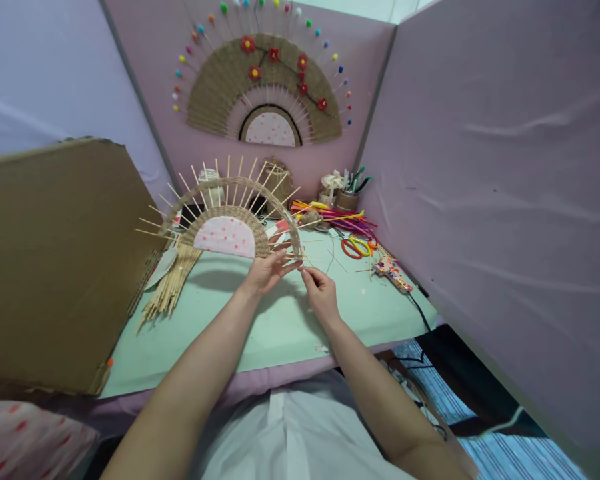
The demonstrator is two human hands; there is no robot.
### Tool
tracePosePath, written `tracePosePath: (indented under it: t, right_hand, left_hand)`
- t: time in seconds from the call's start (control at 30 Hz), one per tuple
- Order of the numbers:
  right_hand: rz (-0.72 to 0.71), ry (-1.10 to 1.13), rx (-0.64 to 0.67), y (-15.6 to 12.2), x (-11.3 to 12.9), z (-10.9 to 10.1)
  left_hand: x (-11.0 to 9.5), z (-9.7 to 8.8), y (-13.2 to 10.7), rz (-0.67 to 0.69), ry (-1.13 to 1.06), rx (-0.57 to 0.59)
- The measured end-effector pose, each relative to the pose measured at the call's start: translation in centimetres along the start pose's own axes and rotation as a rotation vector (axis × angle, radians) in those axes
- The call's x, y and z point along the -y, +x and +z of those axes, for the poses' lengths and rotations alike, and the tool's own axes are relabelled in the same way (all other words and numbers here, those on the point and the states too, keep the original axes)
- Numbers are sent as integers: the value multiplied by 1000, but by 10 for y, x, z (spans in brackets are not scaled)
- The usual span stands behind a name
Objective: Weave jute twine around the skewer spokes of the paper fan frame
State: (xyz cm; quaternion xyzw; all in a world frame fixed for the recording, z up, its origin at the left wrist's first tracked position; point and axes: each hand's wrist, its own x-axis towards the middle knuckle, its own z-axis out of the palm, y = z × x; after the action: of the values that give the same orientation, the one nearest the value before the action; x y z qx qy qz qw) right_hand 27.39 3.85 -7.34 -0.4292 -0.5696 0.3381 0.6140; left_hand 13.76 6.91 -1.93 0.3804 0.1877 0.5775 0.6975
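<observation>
A half-made fan (225,213) of thin wooden sticks around a pink dotted half-circle, with bands of woven twine, is held upright above the green mat (280,327). My left hand (267,270) grips the fan's lower right corner, fingers partly spread along the sticks. Just to its right, my right hand (320,290) is pinched closed on a thin strand of twine at the outer woven band's end.
A finished fan (265,90) with red flowers and coloured pin heads hangs on the back wall. A cardboard sheet (55,260) leans at left, spare sticks (173,287) beside it. Pipe cleaners (333,217), orange scissors (355,248), a glue gun (393,272) and a tool cup (347,199) lie at right.
</observation>
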Motion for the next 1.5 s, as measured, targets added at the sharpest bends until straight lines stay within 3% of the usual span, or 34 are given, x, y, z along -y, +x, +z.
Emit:
tracePosePath:
  t: [0.4,0.67,0.87,1.0,1.1,1.33,1.5]
  right_hand:
    - [-89,-133,13,-5,2,-7]
    - [-164,-221,-234,2,4,-19]
    - [-13,-91,-336,8,-3,-23]
    - [184,70,-265,10,-12,-24]
    - [252,133,-207,11,-14,-23]
    - [123,40,-92,18,0,-15]
    - [40,5,-7,31,9,-15]
  left_hand:
    - [8,-5,2,22,100,-23]
    - [9,-8,3,-7,127,-1]
    - [7,-9,2,-5,118,2]
    - [5,-6,1,-6,102,22]
    - [5,-3,-2,-24,96,33]
    - [14,5,-8,-128,59,66]
    - [13,6,-10,-131,0,37]
